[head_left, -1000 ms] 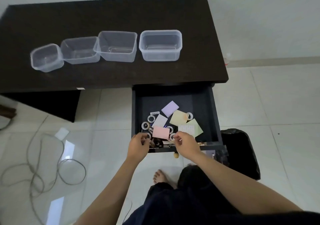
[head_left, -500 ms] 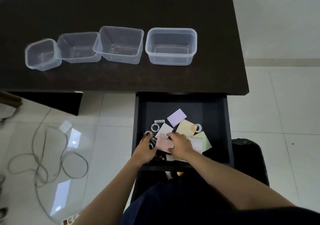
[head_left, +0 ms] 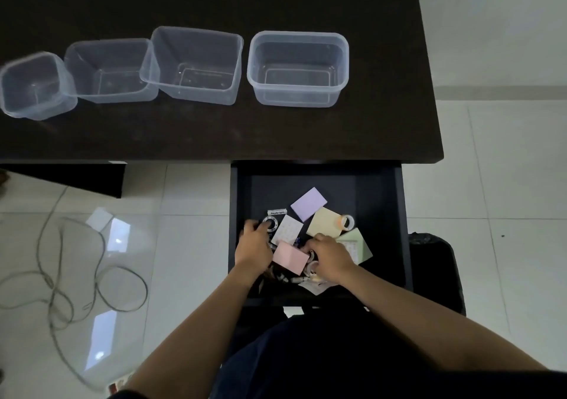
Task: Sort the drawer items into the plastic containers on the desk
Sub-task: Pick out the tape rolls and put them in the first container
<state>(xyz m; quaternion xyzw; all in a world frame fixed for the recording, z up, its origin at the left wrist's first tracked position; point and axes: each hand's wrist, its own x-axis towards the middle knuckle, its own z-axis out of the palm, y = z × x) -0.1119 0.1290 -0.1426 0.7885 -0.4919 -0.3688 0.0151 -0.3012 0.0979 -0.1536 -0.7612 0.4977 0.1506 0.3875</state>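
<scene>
Both hands are in the open drawer (head_left: 316, 178) below the worktop's (head_left: 214, 135) front edge — left hand (head_left: 254, 245) fingers curled at a tape ring (head_left: 270, 224), right hand (head_left: 329, 254) grip unclear — four containers (head_left: 298, 69) stand above.

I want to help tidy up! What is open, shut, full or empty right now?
drawer: pulled open, paper pads and tape rolls inside
four plastic boxes: no lids, all empty
left hand: in the drawer, fingers on a tape roll
right hand: in the drawer, fingers curled among small things
pink pad: lying between the hands
</scene>
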